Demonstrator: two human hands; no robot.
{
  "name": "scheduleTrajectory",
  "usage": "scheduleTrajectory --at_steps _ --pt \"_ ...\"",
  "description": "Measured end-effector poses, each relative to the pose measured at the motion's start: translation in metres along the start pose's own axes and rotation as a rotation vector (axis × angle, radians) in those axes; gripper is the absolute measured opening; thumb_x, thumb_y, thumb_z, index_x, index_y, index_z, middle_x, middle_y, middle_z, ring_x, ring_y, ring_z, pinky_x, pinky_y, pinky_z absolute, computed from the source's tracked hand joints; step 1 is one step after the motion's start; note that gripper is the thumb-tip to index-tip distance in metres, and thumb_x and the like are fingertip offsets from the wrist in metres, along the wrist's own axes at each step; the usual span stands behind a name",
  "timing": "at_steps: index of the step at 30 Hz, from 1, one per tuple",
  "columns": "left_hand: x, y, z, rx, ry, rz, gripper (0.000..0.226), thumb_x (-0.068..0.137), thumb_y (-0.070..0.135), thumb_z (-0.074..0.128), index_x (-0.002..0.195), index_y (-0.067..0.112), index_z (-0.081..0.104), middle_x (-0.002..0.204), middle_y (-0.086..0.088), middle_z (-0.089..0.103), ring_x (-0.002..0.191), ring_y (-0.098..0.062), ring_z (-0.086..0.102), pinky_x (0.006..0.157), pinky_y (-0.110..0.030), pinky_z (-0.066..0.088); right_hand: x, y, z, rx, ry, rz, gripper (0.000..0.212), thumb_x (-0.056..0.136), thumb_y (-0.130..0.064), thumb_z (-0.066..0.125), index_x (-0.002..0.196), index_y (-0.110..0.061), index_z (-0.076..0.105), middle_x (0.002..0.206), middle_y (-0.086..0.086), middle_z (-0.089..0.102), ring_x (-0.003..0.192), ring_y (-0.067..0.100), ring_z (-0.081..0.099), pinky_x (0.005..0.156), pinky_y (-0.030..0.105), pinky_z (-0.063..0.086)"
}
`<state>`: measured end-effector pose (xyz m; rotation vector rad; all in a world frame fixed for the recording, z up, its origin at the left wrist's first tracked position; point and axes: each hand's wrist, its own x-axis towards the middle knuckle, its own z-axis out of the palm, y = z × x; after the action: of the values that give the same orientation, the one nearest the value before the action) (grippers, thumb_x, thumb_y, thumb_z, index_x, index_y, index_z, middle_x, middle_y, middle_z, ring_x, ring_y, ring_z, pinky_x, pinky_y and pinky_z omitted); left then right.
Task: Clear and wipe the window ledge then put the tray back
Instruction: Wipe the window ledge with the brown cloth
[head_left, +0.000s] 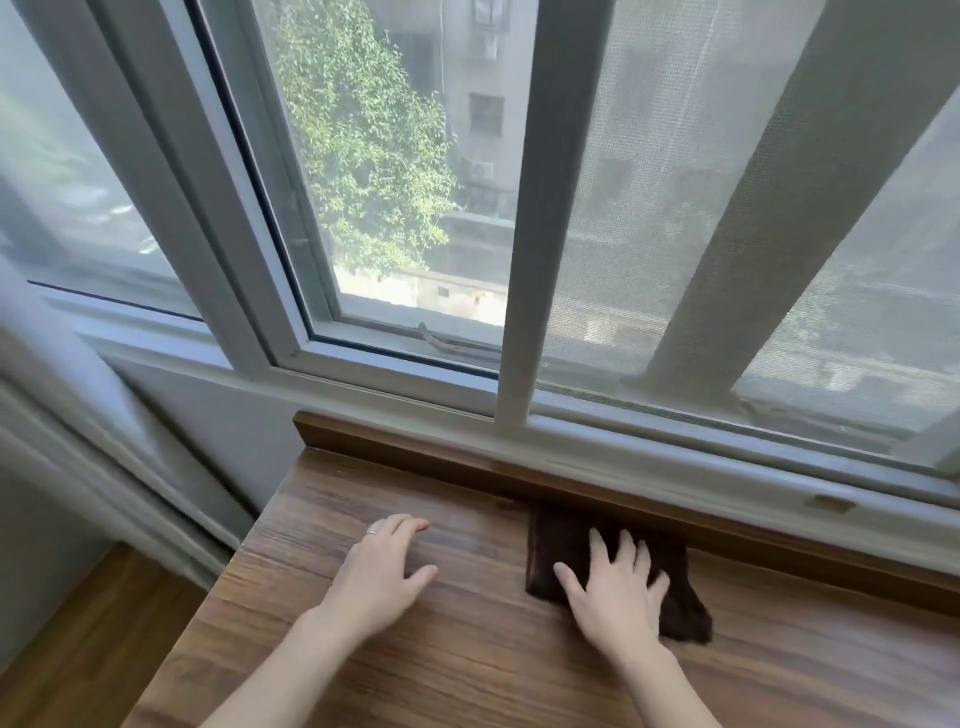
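The wooden window ledge (467, 665) runs across the lower half of the view. A dark brown cloth (561, 551) lies flat on it, its far edge against the raised wooden strip under the window. My right hand (618, 592) presses down on the cloth with fingers spread. My left hand (379, 566) rests flat on the bare wood to the left of the cloth, fingers apart, a ring on one finger. No tray is in view.
A raised wooden strip (415, 447) borders the ledge at the back, below the white window frame (514, 260). The ledge ends at its left edge near a white pipe (78, 364), with wooden floor (78, 649) below.
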<state>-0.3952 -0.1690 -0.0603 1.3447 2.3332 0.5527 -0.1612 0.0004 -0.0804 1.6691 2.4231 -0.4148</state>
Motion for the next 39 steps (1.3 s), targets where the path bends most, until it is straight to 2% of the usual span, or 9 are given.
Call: scheduleTrajectory --at_steps 4,6,8,10,16,20,26,32,39 --pt "-0.003 -0.033 -0.007 0.041 0.014 -0.052 0.056 0.09 0.046 0.06 0.141 0.026 0.046 0.145 0.011 0.043 0.138 -0.01 0.033 0.113 -0.033 0.034 -0.006 -0.005 0.014 -0.12 0.061 -0.033 0.071 0.094 -0.07 0.025 0.155 -0.035 0.02 0.165 0.009 0.014 0.15 0.031 0.012 0.113 0.053 0.019" --pt "-0.006 -0.053 -0.011 0.061 0.016 -0.088 0.057 0.089 0.048 0.059 0.141 0.027 0.046 0.147 0.009 0.042 0.141 -0.011 0.03 0.115 -0.035 0.033 -0.014 -0.016 0.017 -0.109 0.088 -0.051 0.068 0.091 -0.069 0.028 0.148 -0.033 0.04 0.158 0.012 0.034 0.141 0.034 0.031 0.104 0.055 0.029" --pt "-0.009 -0.071 -0.018 0.089 0.018 -0.116 0.057 0.088 0.05 0.058 0.14 0.029 0.046 0.149 0.007 0.04 0.142 -0.012 0.028 0.114 -0.037 0.033 -0.019 -0.028 0.023 -0.07 0.06 -0.068 0.071 0.081 -0.068 0.033 0.129 -0.026 0.066 0.138 0.018 0.057 0.121 0.039 0.052 0.09 0.056 0.039" --pt "-0.013 -0.087 -0.025 0.124 0.018 -0.139 0.058 0.087 0.051 0.057 0.14 0.031 0.046 0.152 0.006 0.037 0.145 -0.014 0.025 0.114 -0.04 0.033 -0.026 -0.046 0.032 -0.075 0.103 -0.099 0.071 0.076 -0.066 0.037 0.12 -0.022 0.072 0.128 0.02 0.063 0.11 0.041 0.057 0.083 0.056 0.044" --pt "-0.028 -0.142 -0.053 0.149 0.029 -0.203 0.061 0.087 0.053 0.056 0.142 0.029 0.045 0.155 0.003 0.033 0.146 -0.017 0.022 0.117 -0.04 0.03 -0.049 -0.125 0.051 -0.064 0.102 -0.187 0.07 0.075 -0.065 0.04 0.12 -0.021 0.071 0.128 0.019 0.063 0.11 0.04 0.053 0.082 0.056 0.046" --pt "-0.042 -0.177 -0.068 0.092 -0.018 -0.214 0.059 0.092 0.049 0.056 0.146 0.029 0.04 0.156 0.008 0.03 0.145 -0.013 0.027 0.117 -0.034 0.029 -0.053 -0.181 0.061 -0.086 0.117 -0.255 0.068 0.075 -0.064 0.041 0.119 -0.021 0.07 0.13 0.016 0.063 0.112 0.039 0.053 0.081 0.057 0.05" --pt "-0.056 -0.212 -0.088 0.003 -0.174 -0.152 0.057 0.097 0.047 0.048 0.148 0.051 0.021 0.152 0.023 0.036 0.134 -0.007 0.045 0.104 -0.024 0.039 -0.045 -0.255 0.071 -0.098 0.115 -0.392 0.067 0.079 -0.063 0.043 0.128 -0.023 0.064 0.137 0.015 0.058 0.118 0.04 0.054 0.087 0.055 0.049" --pt "-0.057 -0.217 -0.083 -0.037 -0.267 -0.081 0.077 0.095 0.059 0.045 0.151 0.052 -0.007 0.159 0.023 0.022 0.132 -0.013 0.049 0.103 -0.026 0.041 -0.011 -0.295 0.068 -0.146 0.154 -0.492 0.069 0.083 -0.065 0.041 0.134 -0.022 0.059 0.14 0.014 0.056 0.122 0.039 0.053 0.089 0.054 0.048" --pt "-0.067 -0.227 -0.075 -0.145 -0.269 -0.096 0.077 0.096 0.058 0.042 0.143 0.061 -0.019 0.159 0.023 0.023 0.131 -0.015 0.05 0.103 -0.024 0.039 0.008 -0.327 0.075 -0.131 0.237 -0.478 0.069 0.084 -0.06 0.039 0.133 -0.016 0.057 0.136 0.014 0.055 0.121 0.037 0.05 0.09 0.053 0.044"
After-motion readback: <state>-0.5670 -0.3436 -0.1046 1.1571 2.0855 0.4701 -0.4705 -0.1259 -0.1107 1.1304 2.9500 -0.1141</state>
